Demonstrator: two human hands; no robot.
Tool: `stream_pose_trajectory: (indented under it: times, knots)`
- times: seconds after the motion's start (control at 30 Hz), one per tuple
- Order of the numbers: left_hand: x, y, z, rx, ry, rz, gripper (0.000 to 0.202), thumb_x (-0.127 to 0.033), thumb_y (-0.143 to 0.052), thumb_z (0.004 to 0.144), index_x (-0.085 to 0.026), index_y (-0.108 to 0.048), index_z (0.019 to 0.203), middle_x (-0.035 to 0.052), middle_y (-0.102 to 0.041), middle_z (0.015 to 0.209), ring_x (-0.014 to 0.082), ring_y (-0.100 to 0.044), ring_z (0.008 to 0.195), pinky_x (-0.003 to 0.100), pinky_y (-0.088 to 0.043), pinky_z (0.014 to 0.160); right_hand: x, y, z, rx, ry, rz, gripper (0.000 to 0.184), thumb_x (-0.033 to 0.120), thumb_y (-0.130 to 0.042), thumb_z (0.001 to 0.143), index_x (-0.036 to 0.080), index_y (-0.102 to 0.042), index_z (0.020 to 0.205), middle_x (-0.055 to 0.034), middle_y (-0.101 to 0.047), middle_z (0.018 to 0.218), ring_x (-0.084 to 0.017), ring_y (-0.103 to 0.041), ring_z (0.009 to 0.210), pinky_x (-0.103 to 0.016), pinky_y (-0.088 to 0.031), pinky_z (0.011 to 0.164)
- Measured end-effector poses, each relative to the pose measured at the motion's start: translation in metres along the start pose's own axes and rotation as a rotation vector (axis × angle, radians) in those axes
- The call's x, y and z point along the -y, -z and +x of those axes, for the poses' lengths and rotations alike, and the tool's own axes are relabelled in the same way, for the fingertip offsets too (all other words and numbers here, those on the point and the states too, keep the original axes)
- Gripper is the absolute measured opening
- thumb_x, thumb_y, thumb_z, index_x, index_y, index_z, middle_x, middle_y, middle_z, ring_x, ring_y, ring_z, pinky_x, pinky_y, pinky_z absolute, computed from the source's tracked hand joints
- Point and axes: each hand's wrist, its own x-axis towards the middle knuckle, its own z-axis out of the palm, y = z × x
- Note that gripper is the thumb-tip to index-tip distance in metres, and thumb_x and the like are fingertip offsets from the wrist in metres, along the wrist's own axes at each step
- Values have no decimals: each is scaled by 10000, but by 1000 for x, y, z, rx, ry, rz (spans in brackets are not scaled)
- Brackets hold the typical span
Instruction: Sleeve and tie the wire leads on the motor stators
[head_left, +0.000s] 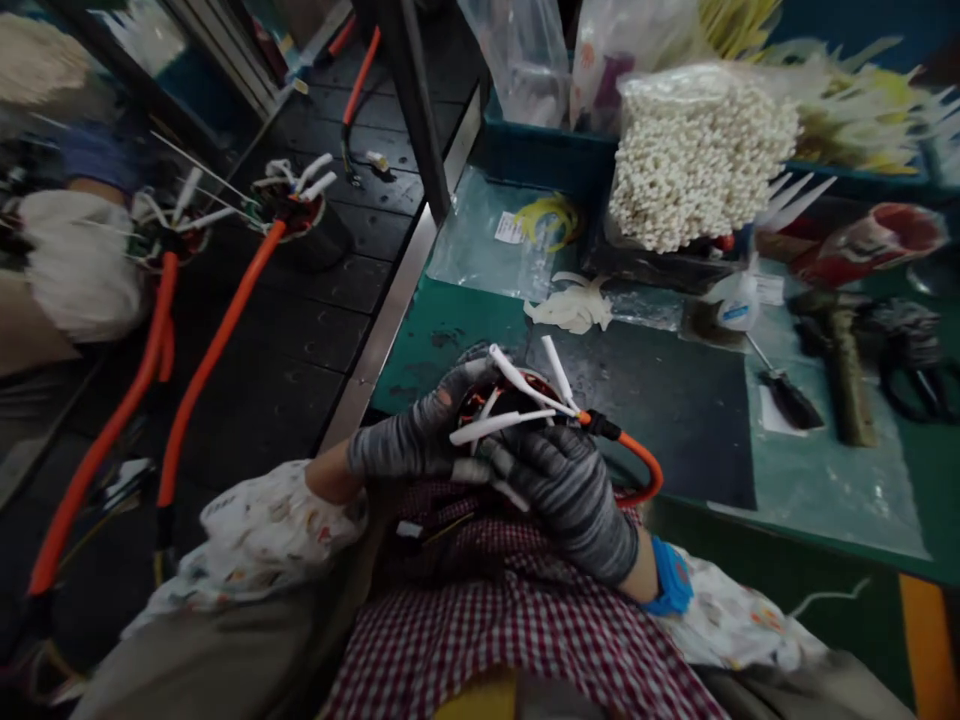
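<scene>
Close to my body, at the bench's near edge, a round motor stator (pixel 474 402) with copper-coloured windings is held between my two gloved hands. My left hand (pixel 416 428) wraps its left side, with the thumb near the rim. My right hand (pixel 570 490) grips it from the lower right, fingers curled against it. Several white insulating sleeves (pixel 486 428) stick out over the windings. From the right side of the stator runs an orange cable (pixel 651 468) with a black wrap, which bends down behind my right wrist. The stator's underside is hidden by my hands.
On the green bench lie white sleeves (pixel 574 305), a bag of small white pieces (pixel 697 160), a small bottle (pixel 739 300), a black-handled screwdriver (pixel 793 400), a hammer (pixel 847 370) and scissors (pixel 919 385). Left, further stators (pixel 300 215) with orange cables stand beside a co-worker's sleeve (pixel 79 260).
</scene>
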Motion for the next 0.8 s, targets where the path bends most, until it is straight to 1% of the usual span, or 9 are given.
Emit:
stream_pose_trajectory:
  times: [0.07,0.17,0.23,0.33,0.47,0.53,0.67,0.73,0.8]
  knots:
    - [-2,-7,-9,-11,27,-9,1199,-388,-951,815,-469,-185,1734,52,-304,1807,437,-325,1653,627,-381,1336,6,3,-7,-11,-3,-15,180,146,-676,1034,207,-832,1100,-39,-860,985,-210,-769,875,-329,-676,779]
    - [-7,-14,-17,-27,121,-84,1112,-411,-871,905,-475,-137,1738,45,-324,1798,411,-414,1615,599,-469,1288,8,3,-13,-49,32,4,205,125,-657,1036,220,-828,1098,-29,-863,997,-207,-785,936,-335,-699,839]
    - [-9,-17,-20,-27,125,-98,1054,-410,-842,932,-464,-162,1735,54,-341,1789,404,-439,1602,587,-497,1270,8,2,-17,-81,33,29,216,118,-638,1037,217,-820,1094,-34,-862,1007,-214,-789,961,-350,-708,838]
    - [-11,-23,-22,-42,105,-30,1044,-416,-853,917,-463,-198,1728,60,-339,1787,417,-397,1623,611,-464,1292,11,-1,-21,-67,-11,46,230,122,-628,1028,213,-808,1138,-60,-855,1110,-234,-786,1038,-381,-710,886]
    - [-15,-30,-20,-172,91,52,909,-473,-803,953,-437,-290,1703,94,-395,1748,414,-434,1599,657,-430,1299,16,-5,-17,-50,-56,-11,239,156,-592,1040,208,-813,1116,-88,-844,1128,-255,-777,1072,-408,-705,929]
    - [-17,-31,-18,-197,106,85,854,-488,-762,982,-419,-303,1699,110,-390,1747,403,-418,1609,657,-393,1321,13,-2,-16,-69,-51,-18,261,148,-566,1052,214,-819,1055,-77,-841,1073,-237,-774,1028,-380,-702,905]
    - [-15,-34,-18,-178,99,158,875,-470,-723,1013,-408,-219,1725,115,-321,1777,384,-349,1647,646,-303,1364,-2,20,-23,-81,106,104,240,114,-600,1039,233,-806,1069,-3,-814,924,-165,-726,842,-293,-659,742]
    - [-12,-39,-18,-220,64,178,911,-482,-748,994,-388,-217,1728,123,-282,1790,401,-301,1665,656,-301,1360,-9,31,-28,-73,72,78,224,168,-678,1021,296,-780,1174,7,-818,1017,-186,-736,947,-339,-659,855]
    - [-10,-46,-17,-257,44,194,936,-501,-756,982,-348,-218,1732,145,-246,1797,431,-248,1678,672,-319,1346,-13,36,-30,-102,-96,-21,325,235,-728,1006,355,-720,1308,-9,-806,1188,-244,-722,1154,-427,-617,1057]
